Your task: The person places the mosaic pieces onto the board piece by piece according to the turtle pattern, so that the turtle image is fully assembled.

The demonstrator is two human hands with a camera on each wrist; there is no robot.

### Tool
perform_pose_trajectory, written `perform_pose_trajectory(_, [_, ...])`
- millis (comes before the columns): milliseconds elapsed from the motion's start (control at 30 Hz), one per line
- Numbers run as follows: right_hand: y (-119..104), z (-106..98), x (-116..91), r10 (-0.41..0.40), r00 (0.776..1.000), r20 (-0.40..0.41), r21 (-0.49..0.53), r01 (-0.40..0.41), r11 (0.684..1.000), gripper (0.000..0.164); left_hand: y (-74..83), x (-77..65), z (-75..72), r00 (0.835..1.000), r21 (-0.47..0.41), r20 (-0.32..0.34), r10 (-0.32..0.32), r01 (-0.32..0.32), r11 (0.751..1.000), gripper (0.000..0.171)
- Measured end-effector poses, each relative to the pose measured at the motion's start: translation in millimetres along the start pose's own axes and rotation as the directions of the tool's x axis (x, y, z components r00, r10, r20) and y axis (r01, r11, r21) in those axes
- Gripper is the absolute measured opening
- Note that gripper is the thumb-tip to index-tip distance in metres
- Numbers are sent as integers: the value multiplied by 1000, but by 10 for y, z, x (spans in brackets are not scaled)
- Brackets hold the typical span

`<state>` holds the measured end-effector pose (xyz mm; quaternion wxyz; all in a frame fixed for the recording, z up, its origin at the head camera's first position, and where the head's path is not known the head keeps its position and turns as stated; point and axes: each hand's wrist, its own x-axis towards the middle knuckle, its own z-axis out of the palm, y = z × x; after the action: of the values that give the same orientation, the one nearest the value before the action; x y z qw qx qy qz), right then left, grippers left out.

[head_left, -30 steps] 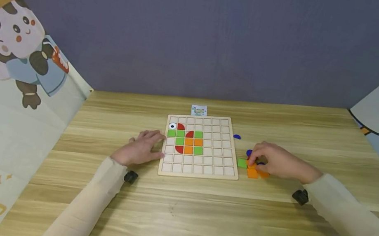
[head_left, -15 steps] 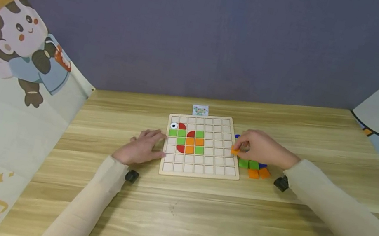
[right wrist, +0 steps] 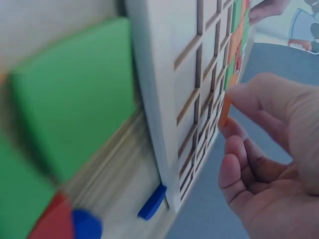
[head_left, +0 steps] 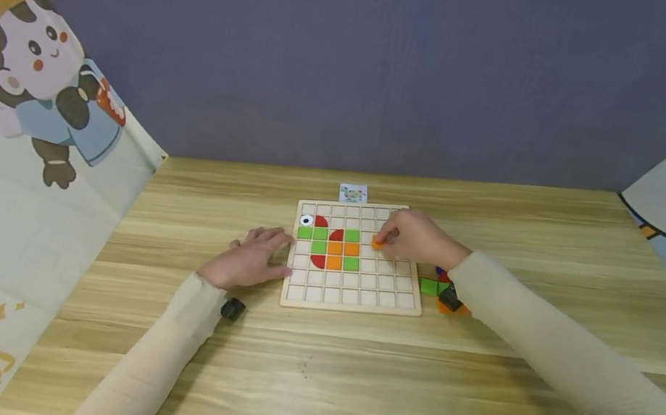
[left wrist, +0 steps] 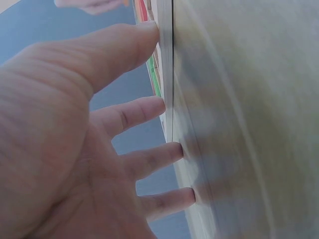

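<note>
My right hand (head_left: pixel 417 236) pinches an orange square tile (right wrist: pixel 226 109) between thumb and fingertip, over the right part of the wooden grid board (head_left: pixel 351 299). Several tiles lie in the board's cells: green squares (head_left: pixel 351 263), orange squares (head_left: pixel 333 262), red quarter-rounds (head_left: pixel 317 261) and a white eye piece (head_left: pixel 306 221). At the board's left edge rests my left hand (head_left: pixel 248 259), its fingers spread. In the left wrist view the thumb (left wrist: pixel 144 35) and index fingertip come right at the board's side.
Loose tiles lie right of the board, partly hidden under the right forearm: a green square (head_left: pixel 428 287), a red piece (right wrist: pixel 55 219) and a blue piece (right wrist: pixel 152 202) among them. Behind the board lies a small picture card (head_left: pixel 353 193). A dark wall (head_left: pixel 382 69) stands at the table's back.
My right hand has picked an orange square from the loose tiles and carried it left over the board. The left hand has stayed at the board's left edge.
</note>
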<state>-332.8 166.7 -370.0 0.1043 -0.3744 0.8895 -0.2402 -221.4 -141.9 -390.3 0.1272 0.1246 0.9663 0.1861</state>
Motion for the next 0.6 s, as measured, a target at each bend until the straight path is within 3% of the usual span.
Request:
perform_pose_trajectory(267, [-36,61,184,90,996,26,63,-91,994,16,3,4,4,1000,7,-7,9,-9,1000,60])
perform_pose_trajectory(600, [-27,77,207,-70,997,28,2,70,998,13,-4,-8,-3,1000,4,-10,4,-4,1000,60])
